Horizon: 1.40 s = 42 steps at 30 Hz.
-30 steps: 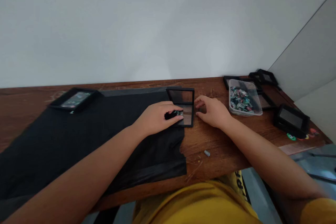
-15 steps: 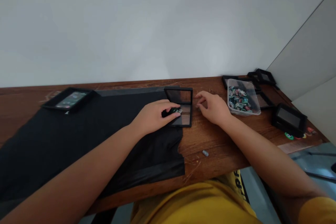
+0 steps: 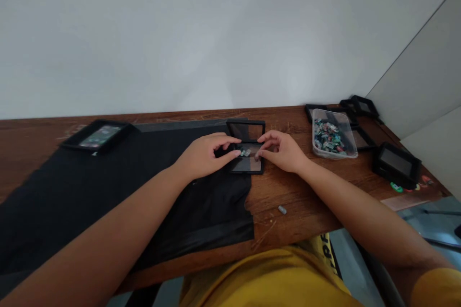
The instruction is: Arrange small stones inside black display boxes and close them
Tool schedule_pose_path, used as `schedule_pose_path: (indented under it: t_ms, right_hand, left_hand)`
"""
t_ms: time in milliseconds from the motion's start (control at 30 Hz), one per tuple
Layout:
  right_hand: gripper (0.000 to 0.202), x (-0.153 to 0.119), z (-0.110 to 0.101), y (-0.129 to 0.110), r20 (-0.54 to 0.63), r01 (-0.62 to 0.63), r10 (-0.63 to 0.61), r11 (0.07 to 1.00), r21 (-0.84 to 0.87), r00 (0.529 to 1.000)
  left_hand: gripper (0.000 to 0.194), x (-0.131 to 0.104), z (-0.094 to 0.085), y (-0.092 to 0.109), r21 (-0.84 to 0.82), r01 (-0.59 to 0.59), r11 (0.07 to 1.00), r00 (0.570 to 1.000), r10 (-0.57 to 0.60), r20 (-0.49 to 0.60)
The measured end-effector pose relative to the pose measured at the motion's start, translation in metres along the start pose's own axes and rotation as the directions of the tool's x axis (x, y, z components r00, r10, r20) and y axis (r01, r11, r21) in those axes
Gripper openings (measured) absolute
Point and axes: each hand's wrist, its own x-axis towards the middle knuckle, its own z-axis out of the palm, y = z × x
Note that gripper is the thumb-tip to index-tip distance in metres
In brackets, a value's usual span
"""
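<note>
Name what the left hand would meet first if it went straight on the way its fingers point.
Probably the small shiny pieces over the open black frame, close ahead of the left hand; whether they touch is unclear.

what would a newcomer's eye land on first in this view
Probably the left hand and right hand, both at an open black case near the middle, with small shiny pieces between them. Next might come the clear tub of colourful bits at the right, then the broad black sheet spread across the table's left side.
</note>
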Motion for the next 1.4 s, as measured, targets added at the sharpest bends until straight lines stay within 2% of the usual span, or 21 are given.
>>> schedule_pose_path:
  t_ms: [267, 467, 700, 933, 1167, 1400]
  right_hand:
    - [0.016, -0.002, 0.000, 0.002, -0.052, 0.078, -0.086, 0.987, -0.139, 0.995]
    - [0.017, -0.004, 0.001, -0.002, -0.038, 0.020, -0.026, 0.989, -0.145, 0.999]
    - [0.018, -0.011, -0.001, -0.012, 0.102, -0.018, 0.036, 0.985, -0.174, 0.994]
    - [0.010, -0.016, -0.006, -0.018, 0.201, 0.001, 0.063, 0.953, -0.303, 0.978]
    - [0.010, -0.021, 0.001, -0.027, 0.123, 0.014, 0.052, 0.877, -0.480, 0.991]
    - [0.008, -0.024, 0.009, -0.037, 0.063, -0.032, 0.086, 0.805, -0.592, 0.994]
  left_hand:
    - [0.049, 0.000, -0.001, -0.003, -0.004, 0.010, 1.000, 0.998, -0.010, 0.068]
    - [0.053, 0.000, 0.000, -0.002, 0.012, 0.011, 1.000, 0.999, -0.012, 0.052]
    - [0.051, 0.000, -0.001, -0.002, -0.024, -0.020, 1.000, 0.999, 0.021, 0.042]
    - [0.046, 0.000, 0.000, -0.004, -0.036, -0.029, 0.999, 0.998, 0.030, 0.054]
    - [0.046, 0.001, 0.001, -0.004, -0.050, -0.012, 0.999, 0.999, 0.015, 0.048]
    - [0.047, 0.001, 0.001, -0.004, -0.043, -0.008, 0.999, 0.998, 0.011, 0.066]
